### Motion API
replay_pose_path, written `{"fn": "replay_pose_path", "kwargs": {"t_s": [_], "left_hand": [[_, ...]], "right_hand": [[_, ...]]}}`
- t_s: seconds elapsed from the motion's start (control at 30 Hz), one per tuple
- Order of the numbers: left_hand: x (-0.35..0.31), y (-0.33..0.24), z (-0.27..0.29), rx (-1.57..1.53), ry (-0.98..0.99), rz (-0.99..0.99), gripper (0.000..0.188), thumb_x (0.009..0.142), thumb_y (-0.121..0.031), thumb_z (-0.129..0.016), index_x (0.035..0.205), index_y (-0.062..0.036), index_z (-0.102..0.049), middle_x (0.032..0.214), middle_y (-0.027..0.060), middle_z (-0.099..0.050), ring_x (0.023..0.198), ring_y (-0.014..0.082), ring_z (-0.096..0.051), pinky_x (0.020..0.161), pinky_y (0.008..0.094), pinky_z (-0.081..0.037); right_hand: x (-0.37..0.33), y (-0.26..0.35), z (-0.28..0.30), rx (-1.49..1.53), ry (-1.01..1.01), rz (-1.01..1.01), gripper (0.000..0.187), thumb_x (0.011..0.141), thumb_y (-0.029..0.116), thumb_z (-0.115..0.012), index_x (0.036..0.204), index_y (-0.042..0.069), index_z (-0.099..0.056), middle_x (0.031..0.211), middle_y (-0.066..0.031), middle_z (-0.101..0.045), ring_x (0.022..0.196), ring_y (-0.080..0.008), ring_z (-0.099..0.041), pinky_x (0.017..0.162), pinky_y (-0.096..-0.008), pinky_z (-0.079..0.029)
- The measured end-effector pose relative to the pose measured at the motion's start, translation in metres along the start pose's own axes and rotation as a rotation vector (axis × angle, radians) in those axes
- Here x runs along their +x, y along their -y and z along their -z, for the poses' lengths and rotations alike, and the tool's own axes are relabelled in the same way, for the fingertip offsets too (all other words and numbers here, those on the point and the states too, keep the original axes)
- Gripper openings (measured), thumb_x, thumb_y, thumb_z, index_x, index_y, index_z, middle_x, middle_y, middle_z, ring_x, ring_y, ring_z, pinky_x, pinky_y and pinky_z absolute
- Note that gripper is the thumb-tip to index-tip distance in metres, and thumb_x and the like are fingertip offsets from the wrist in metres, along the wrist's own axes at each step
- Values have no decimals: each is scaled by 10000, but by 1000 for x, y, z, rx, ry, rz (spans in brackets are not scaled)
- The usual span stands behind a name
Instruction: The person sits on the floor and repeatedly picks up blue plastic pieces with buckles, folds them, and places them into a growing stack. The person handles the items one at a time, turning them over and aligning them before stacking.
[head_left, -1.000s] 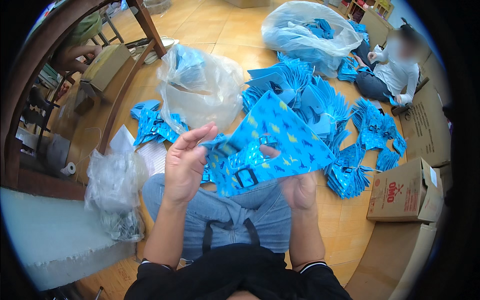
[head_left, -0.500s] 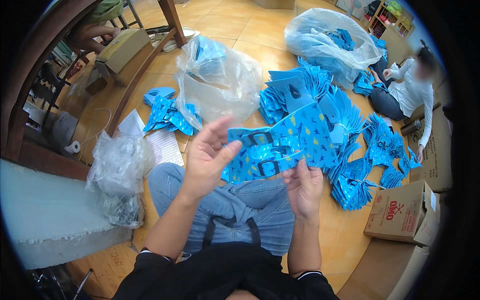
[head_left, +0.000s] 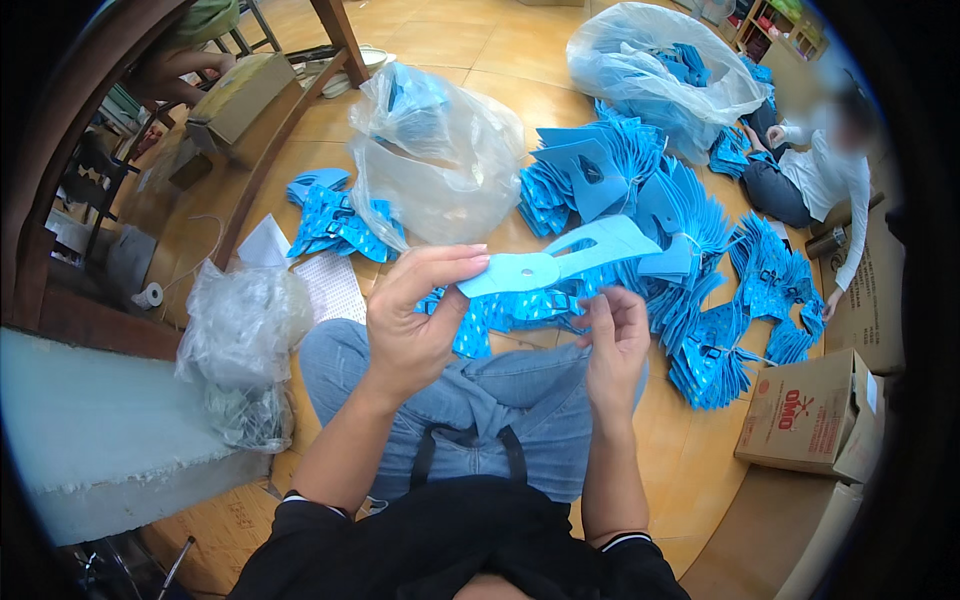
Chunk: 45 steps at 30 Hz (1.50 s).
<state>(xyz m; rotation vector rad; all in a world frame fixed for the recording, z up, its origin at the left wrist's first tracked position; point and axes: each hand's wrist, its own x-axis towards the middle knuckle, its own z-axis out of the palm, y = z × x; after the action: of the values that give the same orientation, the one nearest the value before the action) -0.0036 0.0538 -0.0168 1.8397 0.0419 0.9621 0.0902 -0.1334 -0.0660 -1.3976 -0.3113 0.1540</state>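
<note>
Blue piece [head_left: 510, 276] in hand, bundles [head_left: 685, 215] on the floor [head_left: 690, 470]

The left hand [head_left: 415, 320] pinches one end of the piece, which is above the lap. The right hand [head_left: 612, 340] is half curled near the other end; whether it grips anything cannot be told.

Much looks done: bundles spread toward the floor's right edge, short of a cardboard box [head_left: 805, 415]. The piece in hand, apart from them, seems unfinished. How many are left is unclear.

A patterned part [head_left: 475, 325] below the piece is largely hidden, so whether they join is uncertain. Cloudy plastic obscures what the near bag [head_left: 435, 165] holds.
</note>
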Motion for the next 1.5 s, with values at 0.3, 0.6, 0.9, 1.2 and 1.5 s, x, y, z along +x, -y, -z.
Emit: {"fn": "replay_pose_path", "kwargs": {"t_s": [0.3,0.6,0.9,1.2,1.5], "left_hand": [[4,0,-1,143,97,-142,268,725,86,-655,937,-70,-706,1016,89,-686,1033,272,-613,910,370,-459],[-1,17,-9,110,-124,135,391,740,-18,-710,1117,-64,-616,1305,146,-510,1231,275,-477,1000,397,-408],[-5,28,-10,-269,-85,271,354,822,72,-611,1163,-16,-579,1277,125,-495,1128,219,-556,982,342,-453],[-16,58,-12,9,13,430,180,858,-100,-677,992,6,-622,931,68,-616,806,107,-605,687,238,-485],[-79,173,-90,20,268,949,242,887,-248,-673,903,-13,-615,636,8,-586,587,90,-556,516,238,-426]], "right_hand": [[15,13,6,-224,-90,290,663,864,58,-653,1430,34,-308,1369,-173,-410,1106,-224,-534,857,-312,-468],[25,-6,20,-272,-6,578,264,805,-93,-615,1003,58,-529,1341,-205,-442,1236,-313,-491,1016,-391,-419],[24,-19,19,-232,3,615,259,796,-100,-625,984,58,-539,1345,-216,-428,1289,-348,-444,1076,-430,-380],[30,-28,29,-499,-187,279,243,833,99,-713,1017,-21,-610,860,-78,-600,749,-144,-538,694,-282,-450],[82,-122,76,-899,-77,103,353,853,282,-652,1086,18,-623,977,-207,-646,912,-364,-622,764,-437,-488]]}}
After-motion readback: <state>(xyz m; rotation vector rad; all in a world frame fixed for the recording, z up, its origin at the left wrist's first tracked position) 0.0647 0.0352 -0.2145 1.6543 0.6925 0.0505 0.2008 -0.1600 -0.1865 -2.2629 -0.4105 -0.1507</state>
